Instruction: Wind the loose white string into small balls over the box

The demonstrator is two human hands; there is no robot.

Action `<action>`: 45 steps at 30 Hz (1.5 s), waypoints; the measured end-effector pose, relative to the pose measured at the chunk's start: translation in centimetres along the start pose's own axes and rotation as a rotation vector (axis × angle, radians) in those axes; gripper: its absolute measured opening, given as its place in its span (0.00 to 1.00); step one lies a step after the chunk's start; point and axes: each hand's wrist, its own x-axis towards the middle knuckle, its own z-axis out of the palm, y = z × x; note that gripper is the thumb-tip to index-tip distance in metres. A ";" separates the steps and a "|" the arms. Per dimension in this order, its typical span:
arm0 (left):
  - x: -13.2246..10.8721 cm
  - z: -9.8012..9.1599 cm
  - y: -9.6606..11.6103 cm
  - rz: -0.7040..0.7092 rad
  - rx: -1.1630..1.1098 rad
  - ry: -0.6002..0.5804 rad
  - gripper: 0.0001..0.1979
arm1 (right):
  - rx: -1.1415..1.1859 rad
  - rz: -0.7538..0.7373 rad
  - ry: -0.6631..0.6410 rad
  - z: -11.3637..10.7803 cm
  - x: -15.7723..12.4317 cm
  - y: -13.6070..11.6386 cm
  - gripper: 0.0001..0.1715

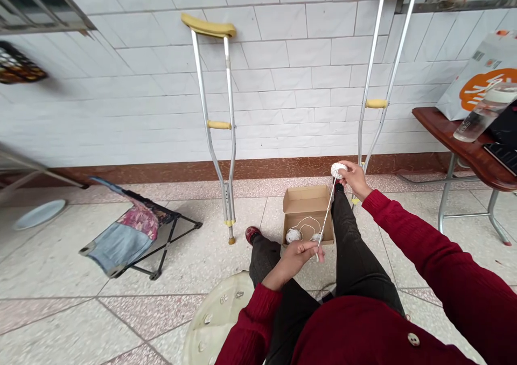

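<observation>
My right hand (354,179) is closed around a small ball of white yarn (337,169), held out over my right leg. From it a twisted white strand (328,209) runs down to my left hand (297,258), whose thumb and fingers pinch it. Beyond my left hand an open cardboard box (307,199) sits on the floor between my feet. Inside lie a white yarn ball (293,236) and a second white ball (317,237), the latter partly hidden behind the strand. A loose loop of yarn curves between them.
Two crutches, one left (229,176) and one right (376,104), lean on the tiled wall. A folding stool (133,236) stands at left, a pale plastic stool (214,316) beside me. At right, a brown table (464,149) bears a bottle (480,117) and a bag (476,79).
</observation>
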 end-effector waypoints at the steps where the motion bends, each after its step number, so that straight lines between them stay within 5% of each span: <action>1: -0.4 -0.1 -0.2 -0.009 -0.005 -0.005 0.20 | -0.019 -0.001 -0.001 -0.3 0.1 0.2 0.25; 11: -5.1 -0.7 1.3 -0.064 0.081 -0.050 0.21 | -0.069 -0.003 0.097 -2.1 2.4 0.3 0.24; 13: -5.1 -2.0 0.0 -0.078 0.207 0.056 0.18 | -0.052 -0.005 0.084 -2.3 2.5 -0.4 0.23; 17: -2.6 -4.4 -2.5 -0.145 0.450 0.588 0.19 | -0.164 -0.051 -0.071 -1.2 0.7 -1.8 0.23; 20: 0.9 -4.5 -1.4 0.014 0.413 0.706 0.21 | -0.287 -0.123 -0.139 0.5 -1.5 -2.0 0.23; 25: 6.7 -2.2 2.8 0.192 0.079 0.634 0.22 | -0.456 -0.314 -0.192 2.9 -4.3 -2.4 0.22; 28: 8.0 -1.0 3.9 0.193 -0.022 0.620 0.13 | -0.508 -0.426 -0.199 3.7 -4.9 -3.0 0.21; 39: 3.1 2.2 7.2 0.197 -0.236 0.389 0.16 | -0.574 -0.358 -0.196 3.3 -2.9 0.5 0.18; 45: 2.3 2.4 3.7 0.090 -0.135 0.378 0.16 | -0.173 0.010 -0.293 3.3 -3.4 0.9 0.24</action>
